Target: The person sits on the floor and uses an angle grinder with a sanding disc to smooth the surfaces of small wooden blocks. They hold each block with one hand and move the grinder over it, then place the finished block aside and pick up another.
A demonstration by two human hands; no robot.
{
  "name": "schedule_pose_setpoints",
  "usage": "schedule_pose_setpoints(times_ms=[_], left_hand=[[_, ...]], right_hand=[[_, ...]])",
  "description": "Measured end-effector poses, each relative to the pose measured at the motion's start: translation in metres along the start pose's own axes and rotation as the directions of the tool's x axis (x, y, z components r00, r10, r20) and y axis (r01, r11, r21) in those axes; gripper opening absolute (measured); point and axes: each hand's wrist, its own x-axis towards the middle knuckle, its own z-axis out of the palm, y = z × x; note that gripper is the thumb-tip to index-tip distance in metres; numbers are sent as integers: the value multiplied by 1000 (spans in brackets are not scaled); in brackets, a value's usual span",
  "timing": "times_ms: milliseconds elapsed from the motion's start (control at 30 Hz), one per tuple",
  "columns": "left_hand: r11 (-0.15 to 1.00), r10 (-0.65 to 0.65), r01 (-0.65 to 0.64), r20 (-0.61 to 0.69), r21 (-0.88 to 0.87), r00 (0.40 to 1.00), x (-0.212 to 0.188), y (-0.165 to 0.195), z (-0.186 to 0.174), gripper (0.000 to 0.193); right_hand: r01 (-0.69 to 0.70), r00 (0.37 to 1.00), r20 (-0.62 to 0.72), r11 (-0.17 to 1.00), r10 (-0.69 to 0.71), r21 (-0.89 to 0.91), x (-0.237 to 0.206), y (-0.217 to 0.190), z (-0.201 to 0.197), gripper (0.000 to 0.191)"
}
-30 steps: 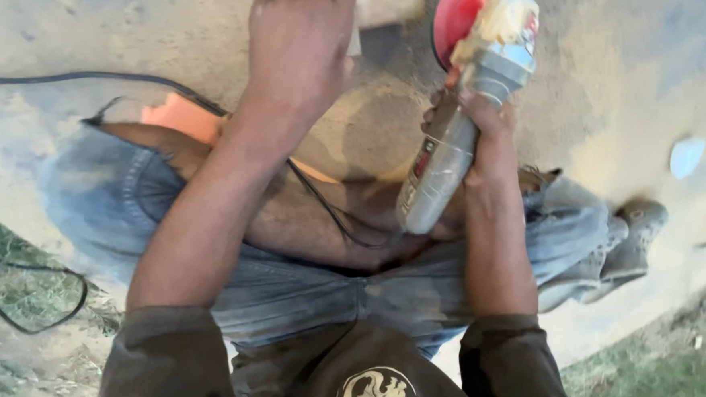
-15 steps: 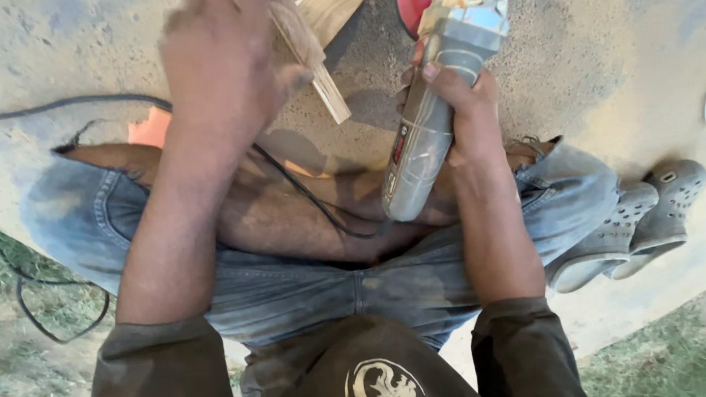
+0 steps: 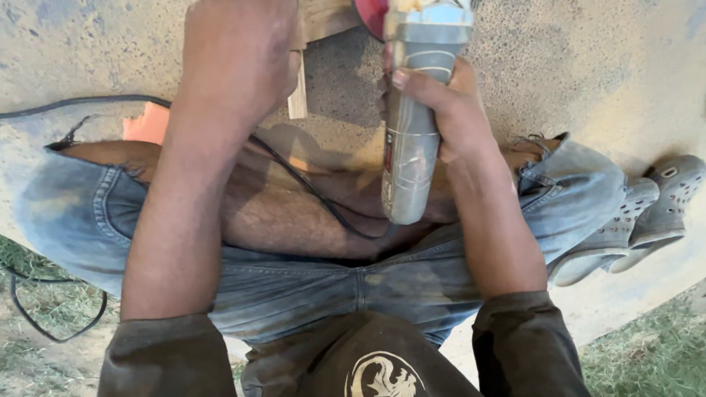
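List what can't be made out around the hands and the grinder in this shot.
- Wooden piece, head view: hidden by the left hand and cut off by the top edge.
- Red disc of the grinder held in the right hand: cut off by the top edge.
- Left fingertips: out of frame.

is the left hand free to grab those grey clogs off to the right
Probably not as things stand: the left hand is clamped on the wood piece, and the right hand with the angle grinder lies between it and the grey clogs.
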Motion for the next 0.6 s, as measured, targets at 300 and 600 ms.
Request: schedule_pose_setpoints(times_ms=[300, 600], left_hand=[[997, -74, 74, -33, -12, 997, 5, 8, 13, 16], [998, -38, 31, -142, -52, 989, 0, 8, 20, 15]], right_hand=[[-18, 999, 30, 1000, 18, -16, 29, 13, 18, 35], [-47, 996, 69, 999, 48, -12, 35, 12, 28, 31]])
